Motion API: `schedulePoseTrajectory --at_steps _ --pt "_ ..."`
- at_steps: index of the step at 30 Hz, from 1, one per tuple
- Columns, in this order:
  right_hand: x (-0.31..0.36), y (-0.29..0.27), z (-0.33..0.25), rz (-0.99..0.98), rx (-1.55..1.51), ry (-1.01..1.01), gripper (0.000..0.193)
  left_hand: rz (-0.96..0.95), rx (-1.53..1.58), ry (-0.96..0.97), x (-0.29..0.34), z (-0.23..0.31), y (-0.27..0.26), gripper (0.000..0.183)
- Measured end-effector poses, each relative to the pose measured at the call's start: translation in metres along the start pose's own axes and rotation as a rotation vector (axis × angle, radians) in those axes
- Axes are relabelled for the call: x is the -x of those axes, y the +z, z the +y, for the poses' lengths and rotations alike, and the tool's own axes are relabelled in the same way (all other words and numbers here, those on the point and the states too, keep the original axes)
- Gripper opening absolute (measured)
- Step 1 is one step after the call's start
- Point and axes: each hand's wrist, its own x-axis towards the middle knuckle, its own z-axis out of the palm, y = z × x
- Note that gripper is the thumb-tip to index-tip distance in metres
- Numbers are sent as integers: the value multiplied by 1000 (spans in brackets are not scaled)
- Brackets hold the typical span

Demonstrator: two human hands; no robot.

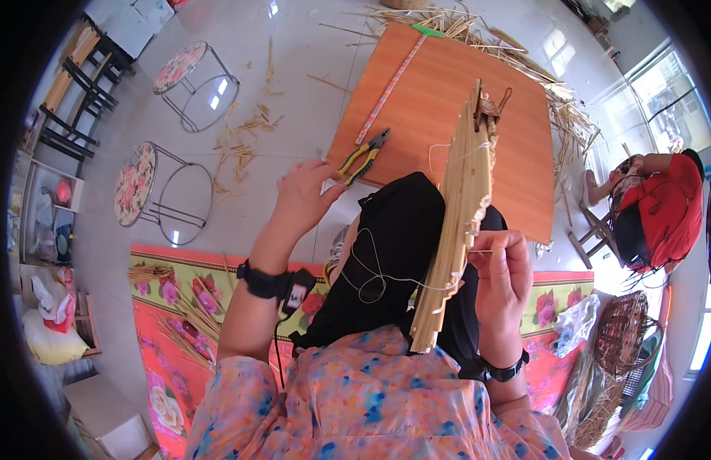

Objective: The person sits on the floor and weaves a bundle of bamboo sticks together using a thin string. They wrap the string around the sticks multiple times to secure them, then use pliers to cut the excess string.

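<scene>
A long, narrow bundle of straw stalks (451, 230), stitched side by side with pale thread, stands tilted over my lap. My right hand (502, 276) is beside its right edge, thumb and fingers pinched on a thin thread (482, 251). A loose loop of the same pale thread (371, 284) trails across my dark trousers from the bundle's left side. At the bundle's far end sits a brown clip-like piece with a loop (489, 110). My left hand (305, 195) has its thumb and fingers closed at the handle ends of yellow-and-black pliers (364, 159), by the table's near left corner.
The low orange-brown table (516, 176) bears a patterned stick with a green end (390, 88). Loose straw (574, 126) heaps along its far and right edges. Two round stools (137, 184) stand left. At right are a person in red (669, 207) and a wicker basket (622, 333).
</scene>
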Motion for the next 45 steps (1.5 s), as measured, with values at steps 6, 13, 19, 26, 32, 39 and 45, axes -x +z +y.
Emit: schedulePoseTrajectory --at_steps 6,13,19,26,32,39,45 --pt "0 -2 -11 39 118 -4 14 37 -259 18 -17 -43 15 20" --pt "-2 -1 -10 92 265 -99 12 128 -99 -88 0 -59 -27 19" --pt "-2 -4 -2 223 -71 -5 13 69 120 -511 46 -123 -52 25" --pt "3 -8 4 141 -174 42 17 -125 -83 -735 161 -307 -5 27" --pt "-4 0 -4 141 -64 66 9 -151 -46 -509 134 -294 52 26" --pt "2 3 -8 15 -21 -11 5 -35 200 -367 10 -107 15 26" --pt "8 -4 -9 10 78 -52 6 -130 519 -5 -7 54 -40 31"
